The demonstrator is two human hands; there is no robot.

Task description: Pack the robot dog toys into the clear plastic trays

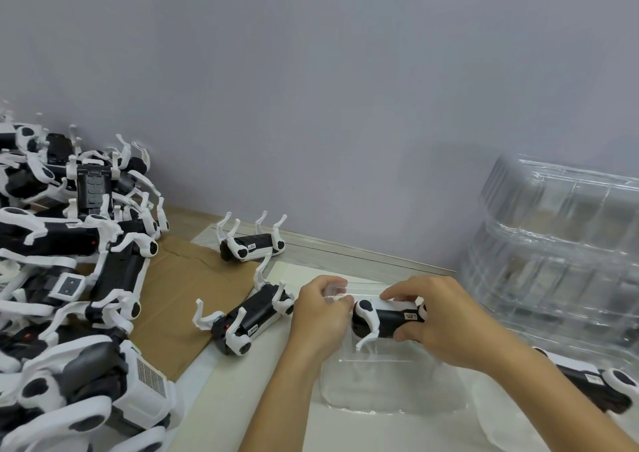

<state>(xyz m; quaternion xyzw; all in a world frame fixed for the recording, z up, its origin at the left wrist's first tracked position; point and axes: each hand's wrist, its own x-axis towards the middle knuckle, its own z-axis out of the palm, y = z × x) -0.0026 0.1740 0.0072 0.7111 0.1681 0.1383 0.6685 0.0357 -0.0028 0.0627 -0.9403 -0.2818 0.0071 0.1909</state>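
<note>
**Dog held over a clear tray, more toys waiting around it**

The right hand (446, 316) grips a black-and-white dog (387, 316) around its body, thumb beneath, fingers over the top. The left hand (320, 313) pinches the far edge of the clear tray (390, 393) with curled fingers. The dog sits at the tray's 12 o'clock end, its legs pointing down into it.

At 9 o'clock from the hands a second dog (250, 318) lies tilted on its back, legs up, just beside the left wrist. A third dog (252, 244) lies belly-up at 11 o'clock, near the wall. A big pile (69, 251) of dogs fills the 9 to 7 o'clock side, resting on brown cardboard (179, 299). At 3 o'clock a stack of trays (560, 251) stands against the wall. Another dog (594, 382) lies at 4 o'clock, partly behind the right forearm.

The table (262, 399) is white; the wall (311, 88) is plain grey-lilac.
</note>
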